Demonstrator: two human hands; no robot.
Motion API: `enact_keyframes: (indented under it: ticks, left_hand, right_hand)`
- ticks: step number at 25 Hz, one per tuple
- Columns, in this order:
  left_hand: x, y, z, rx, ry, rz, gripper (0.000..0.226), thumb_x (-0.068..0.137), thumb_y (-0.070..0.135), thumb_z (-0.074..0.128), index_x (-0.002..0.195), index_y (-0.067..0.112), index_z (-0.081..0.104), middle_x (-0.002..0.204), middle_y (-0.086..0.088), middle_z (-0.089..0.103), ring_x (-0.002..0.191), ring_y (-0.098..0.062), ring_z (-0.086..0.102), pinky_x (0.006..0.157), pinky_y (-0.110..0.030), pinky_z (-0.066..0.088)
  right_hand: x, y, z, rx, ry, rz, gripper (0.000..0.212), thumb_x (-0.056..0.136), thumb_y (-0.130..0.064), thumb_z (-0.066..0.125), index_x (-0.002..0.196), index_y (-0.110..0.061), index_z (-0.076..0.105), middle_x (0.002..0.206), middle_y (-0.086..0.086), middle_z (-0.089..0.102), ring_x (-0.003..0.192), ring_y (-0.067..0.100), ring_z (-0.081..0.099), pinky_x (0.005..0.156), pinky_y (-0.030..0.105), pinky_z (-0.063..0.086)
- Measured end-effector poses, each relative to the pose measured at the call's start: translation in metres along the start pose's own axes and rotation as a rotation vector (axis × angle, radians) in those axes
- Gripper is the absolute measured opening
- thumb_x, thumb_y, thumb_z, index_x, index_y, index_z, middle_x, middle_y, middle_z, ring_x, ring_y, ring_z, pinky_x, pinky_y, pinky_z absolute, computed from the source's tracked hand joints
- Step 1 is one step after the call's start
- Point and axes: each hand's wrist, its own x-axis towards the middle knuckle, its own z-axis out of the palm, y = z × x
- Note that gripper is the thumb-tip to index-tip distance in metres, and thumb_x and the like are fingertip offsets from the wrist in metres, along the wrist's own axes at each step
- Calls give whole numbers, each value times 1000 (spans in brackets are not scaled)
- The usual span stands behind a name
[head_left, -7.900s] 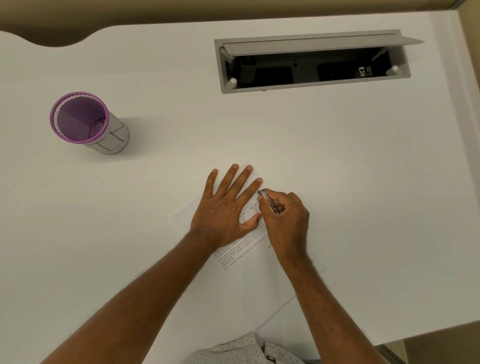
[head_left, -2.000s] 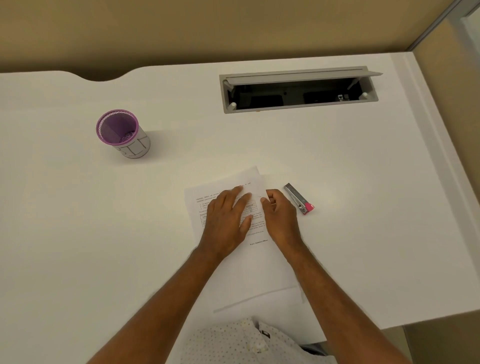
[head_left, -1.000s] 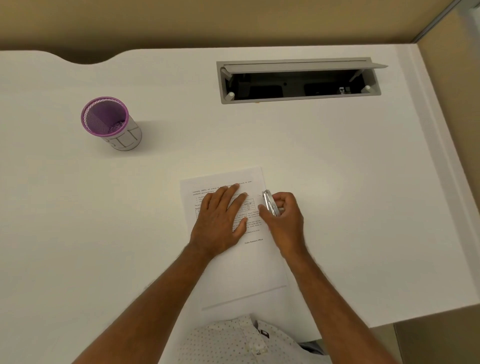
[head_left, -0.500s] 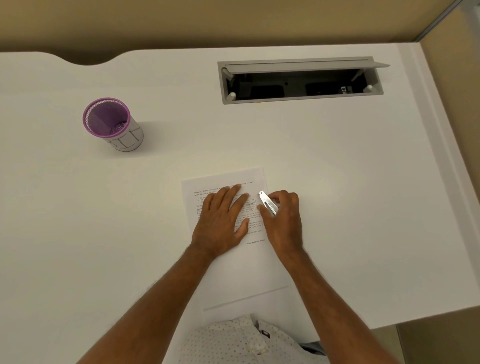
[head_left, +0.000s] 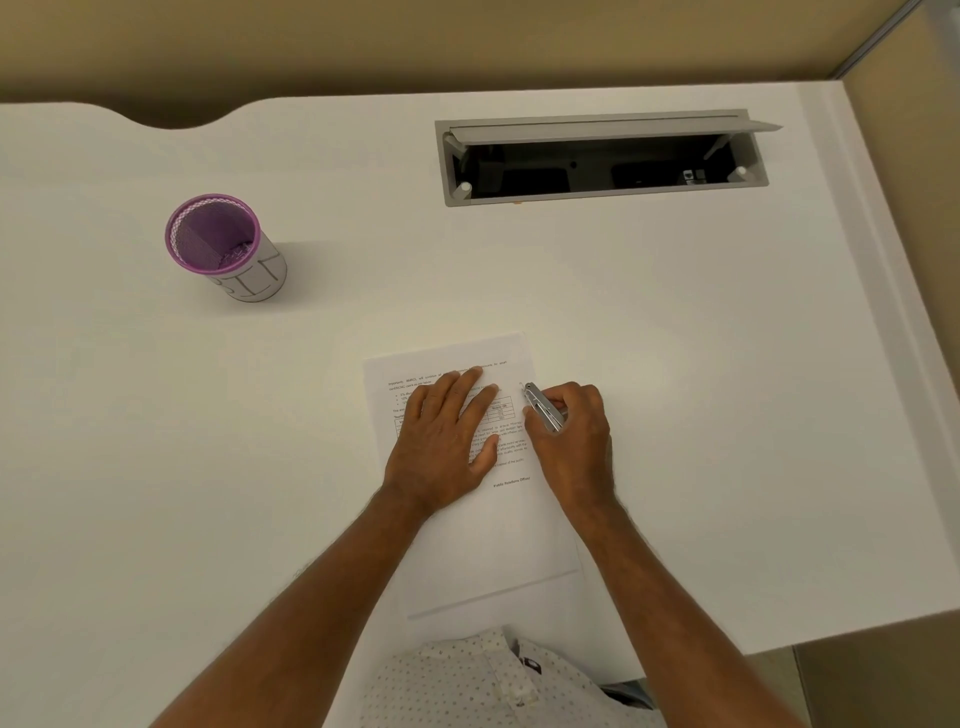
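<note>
A printed sheet of paper (head_left: 488, 530) lies on the white desk (head_left: 675, 415) in front of me. My left hand (head_left: 447, 441) rests flat on the printed text, fingers straight and spread. My right hand (head_left: 571, 436) grips a small silver stapler (head_left: 543, 408) at the paper's right edge, near its upper right corner. The stapler's nose points toward the far left, and its rear end is hidden inside my fingers.
A purple mesh cup (head_left: 223, 247) wrapped in white paper stands at the far left. An open grey cable hatch (head_left: 602, 156) is set into the desk at the back right. The desk's front edge runs just below the paper.
Two seconds ago the stapler lay on the desk to the right of the paper; my right hand picked it up and brought it to the paper's right edge. My left hand stayed flat.
</note>
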Motion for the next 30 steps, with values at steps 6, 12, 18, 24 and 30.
enact_keyframes:
  ticks: [6, 12, 18, 24, 30]
  left_hand:
    - [0, 1, -1, -3, -14, -3, 63, 98, 54, 46, 152, 21, 47, 165, -6, 38, 150, -29, 35, 122, -48, 24]
    - [0, 2, -4, -6, -42, -17, 64, 99, 54, 45, 153, 21, 46, 166, -5, 37, 151, -29, 35, 123, -51, 27]
    - [1, 2, -5, -10, -51, -22, 64, 99, 54, 47, 154, 21, 45, 166, -5, 36, 152, -29, 34, 123, -51, 27]
    - [1, 2, -5, -15, -39, -17, 64, 98, 54, 45, 153, 21, 47, 165, -6, 38, 151, -30, 36, 123, -52, 29]
    - [1, 1, -5, -1, -41, -13, 63, 99, 53, 48, 153, 21, 47, 166, -5, 37, 151, -29, 36, 123, -49, 26]
  right_hand:
    - [5, -6, -1, -11, -12, -12, 29, 85, -29, 78, 104, -17, 61, 104, -1, 55, 81, 13, 61, 67, 28, 59]
    - [7, -9, 2, -27, 20, 24, 29, 86, -29, 77, 105, -17, 59, 104, 0, 54, 80, 14, 62, 67, 26, 59]
    - [10, -5, 0, 22, 18, 21, 26, 85, -28, 77, 102, -16, 60, 101, -1, 54, 79, 12, 61, 63, 20, 55]
    - [3, -3, 3, -28, -30, -40, 27, 84, -28, 79, 102, -19, 61, 100, -3, 52, 76, 11, 60, 60, 18, 52]
    - [12, -11, 6, 0, 58, 47, 24, 87, -26, 76, 103, -19, 59, 101, -1, 52, 74, 14, 61, 63, 30, 61]
